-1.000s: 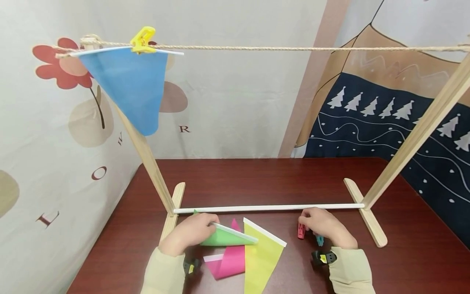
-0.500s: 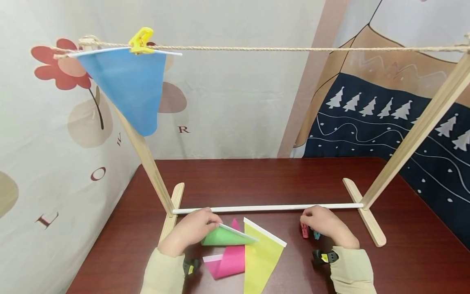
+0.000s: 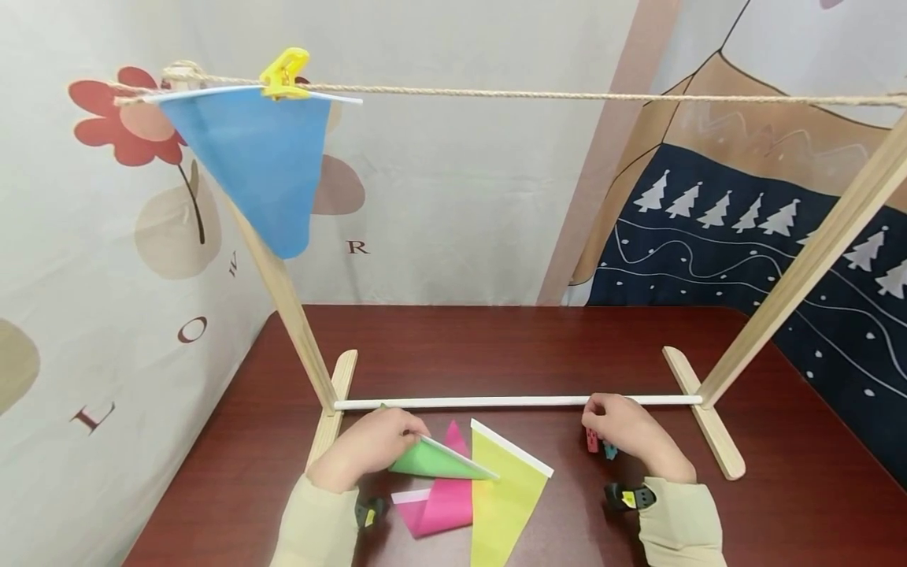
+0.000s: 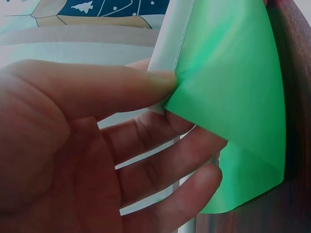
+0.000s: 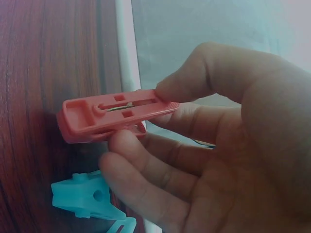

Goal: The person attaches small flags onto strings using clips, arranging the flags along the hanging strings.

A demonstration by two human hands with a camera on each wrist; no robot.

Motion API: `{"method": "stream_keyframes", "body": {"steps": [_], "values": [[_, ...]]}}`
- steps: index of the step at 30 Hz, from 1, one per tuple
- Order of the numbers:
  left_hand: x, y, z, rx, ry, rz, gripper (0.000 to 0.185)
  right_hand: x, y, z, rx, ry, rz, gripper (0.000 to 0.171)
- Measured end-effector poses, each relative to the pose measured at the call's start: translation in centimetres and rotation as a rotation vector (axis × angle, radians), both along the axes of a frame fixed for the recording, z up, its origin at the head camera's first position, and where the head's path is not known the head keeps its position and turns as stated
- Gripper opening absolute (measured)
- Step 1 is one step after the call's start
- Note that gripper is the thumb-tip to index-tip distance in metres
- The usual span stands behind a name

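My left hand (image 3: pixel 368 447) pinches the green flag (image 3: pixel 432 461) by its white hem, fingers (image 4: pixel 160 82) curled round the corner, just above the pink flag (image 3: pixel 442 504) and yellow flag (image 3: pixel 503 496) on the tabletop (image 3: pixel 496 346). My right hand (image 3: pixel 627 433) pinches the red clip (image 5: pixel 112 114) by its tail; better I squeeze there so its mouth opens. A teal clip (image 5: pixel 85 196) lies beside it. Beyond, the blue flag (image 3: pixel 258 165) hangs from the rope (image 3: pixel 567 96); wall letters read "R", "O", "L".

A dark red-brown table (image 3: pixel 496 346) is set against the walls. The left wall (image 3: pixel 106 260) is covered with a flower-printed cloth; a tree-patterned cloth (image 3: pixel 716 228) is hung far right.
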State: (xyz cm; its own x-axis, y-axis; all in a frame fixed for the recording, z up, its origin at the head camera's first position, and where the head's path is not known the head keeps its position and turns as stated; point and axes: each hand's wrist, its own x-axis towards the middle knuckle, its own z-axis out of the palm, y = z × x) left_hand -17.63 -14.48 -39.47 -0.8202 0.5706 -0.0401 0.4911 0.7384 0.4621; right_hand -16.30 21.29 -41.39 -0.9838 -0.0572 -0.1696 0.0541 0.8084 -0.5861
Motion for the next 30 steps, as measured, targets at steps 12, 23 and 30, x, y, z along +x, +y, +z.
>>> {"method": "stream_keyframes", "body": {"steps": [12, 23, 30], "values": [[-0.15, -0.08, 0.04, 0.012, -0.002, 0.023, 0.018, -0.47, -0.08, -0.11, -0.008, 0.091, 0.005, 0.018], [-0.36, -0.17, 0.1, -0.001, 0.007, 0.036, 0.015, -0.64, -0.17, -0.17, -0.026, 0.105, 0.006, 0.02], [-0.23, 0.0, 0.15, 0.02, 0.068, 0.06, 0.016, -0.49, -0.11, -0.08, 0.024, 0.133, -0.043, 0.019]]}}
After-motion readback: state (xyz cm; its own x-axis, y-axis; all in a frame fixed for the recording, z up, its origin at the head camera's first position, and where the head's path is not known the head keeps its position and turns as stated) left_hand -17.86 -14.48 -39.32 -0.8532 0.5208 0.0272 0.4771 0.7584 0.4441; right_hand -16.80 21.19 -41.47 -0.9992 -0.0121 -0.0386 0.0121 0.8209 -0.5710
